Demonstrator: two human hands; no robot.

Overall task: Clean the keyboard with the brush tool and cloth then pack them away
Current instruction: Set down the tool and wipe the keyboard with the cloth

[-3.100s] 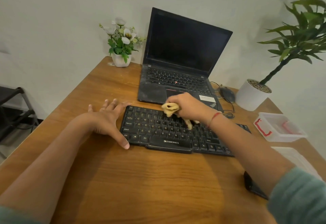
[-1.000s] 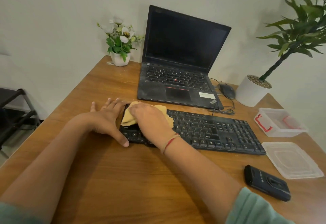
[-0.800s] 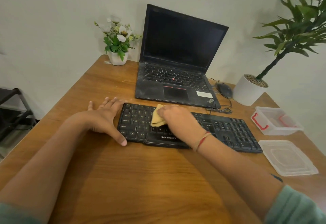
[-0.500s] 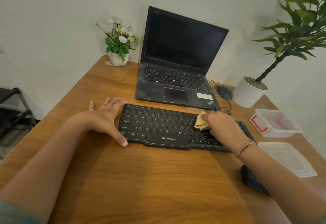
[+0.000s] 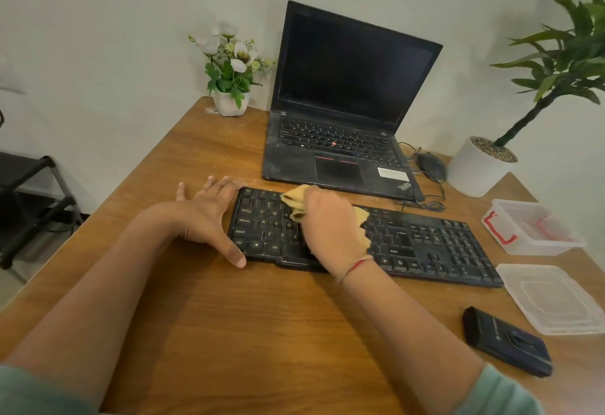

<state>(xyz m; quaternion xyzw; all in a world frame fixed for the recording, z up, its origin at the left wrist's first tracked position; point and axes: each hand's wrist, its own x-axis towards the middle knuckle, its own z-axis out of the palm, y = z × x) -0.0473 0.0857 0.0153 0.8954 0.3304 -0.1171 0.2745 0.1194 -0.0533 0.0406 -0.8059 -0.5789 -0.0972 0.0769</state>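
The right hand (image 5: 330, 228) clutches the bunched yellow cloth (image 5: 296, 200) on the keyboard (image 5: 425, 244), over its left-centre keys, with the fingertips hidden beneath. The left hand (image 5: 209, 215), fingers spread flat, braces the keyboard's left end and grips nothing.

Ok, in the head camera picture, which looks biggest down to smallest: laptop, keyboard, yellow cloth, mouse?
1. laptop
2. keyboard
3. yellow cloth, though the right hand hides much of it
4. mouse, which is farther from the camera, so it may only look this small
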